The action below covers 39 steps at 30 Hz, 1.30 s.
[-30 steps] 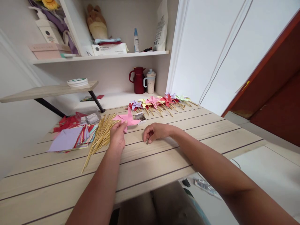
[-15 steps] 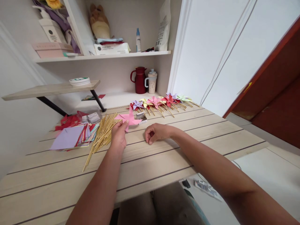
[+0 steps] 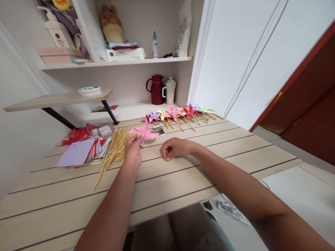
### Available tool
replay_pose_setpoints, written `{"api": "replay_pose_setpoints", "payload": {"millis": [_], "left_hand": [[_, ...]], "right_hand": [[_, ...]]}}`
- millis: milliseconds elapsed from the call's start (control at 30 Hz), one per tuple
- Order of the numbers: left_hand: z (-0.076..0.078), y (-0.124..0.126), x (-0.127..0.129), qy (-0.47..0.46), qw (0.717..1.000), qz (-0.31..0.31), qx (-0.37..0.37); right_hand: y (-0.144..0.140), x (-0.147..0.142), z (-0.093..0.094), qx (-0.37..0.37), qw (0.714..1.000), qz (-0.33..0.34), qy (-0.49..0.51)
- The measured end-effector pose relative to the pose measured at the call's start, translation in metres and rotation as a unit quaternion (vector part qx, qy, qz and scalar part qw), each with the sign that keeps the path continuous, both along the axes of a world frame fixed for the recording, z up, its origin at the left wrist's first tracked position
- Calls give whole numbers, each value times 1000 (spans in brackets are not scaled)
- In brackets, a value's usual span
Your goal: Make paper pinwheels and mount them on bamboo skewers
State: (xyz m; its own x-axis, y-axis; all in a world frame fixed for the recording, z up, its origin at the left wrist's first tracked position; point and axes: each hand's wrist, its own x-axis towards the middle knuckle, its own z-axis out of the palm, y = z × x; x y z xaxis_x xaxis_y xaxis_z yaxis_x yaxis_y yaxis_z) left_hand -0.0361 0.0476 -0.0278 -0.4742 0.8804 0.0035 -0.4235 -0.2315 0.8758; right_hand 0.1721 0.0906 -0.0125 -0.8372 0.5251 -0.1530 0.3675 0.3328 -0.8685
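Note:
A pink paper pinwheel (image 3: 145, 131) is pinched between the thumb and fingers of my left hand (image 3: 134, 149), held just above the table. My right hand (image 3: 176, 149) rests low over the tabletop to its right, thumb and fingertips pressed together. A tiny shiny speck shows at those fingertips, too small to name. Just behind the pinwheel stands a small open box (image 3: 159, 131) with small brownish pieces inside. Left of my left hand lies a heap of thin wooden sticks (image 3: 112, 149).
Finished pinwheels (image 3: 174, 113) on sticks lie in a row at the table's back. Coloured paper squares (image 3: 74, 153) are stacked at left, beside red paper pieces (image 3: 75, 136). A raised wooden shelf (image 3: 57, 99) stands behind them. A red jug (image 3: 157, 90) and a cup (image 3: 170, 91) stand at the back.
Both hands stay almost where they were. The tiny shiny speck now shows at my right fingertips, where it did not before.

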Motion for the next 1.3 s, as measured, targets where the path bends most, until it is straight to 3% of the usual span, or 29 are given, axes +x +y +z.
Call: {"api": "replay_pose_setpoints", "payload": {"millis": [300, 500, 733, 900, 1033, 1300], "left_hand": [[-2, 1, -1, 14, 1000, -4, -1], [-4, 2, -2, 32, 999, -4, -2], [-4, 0, 2, 64, 998, -19, 17], [4, -9, 15, 99, 994, -37, 38], [14, -17, 27, 131, 989, -47, 54], [21, -23, 32, 110, 991, -30, 68]], "right_hand": [[-3, -2, -1, 25, 1000, -3, 6], [-9, -8, 4, 43, 993, -85, 65], [-20, -12, 21, 72, 952, -194, 224], [-26, -14, 32, 139, 919, -257, 263], [-28, -16, 33, 188, 905, -270, 271], [-31, -16, 34, 255, 886, -249, 296]]}}
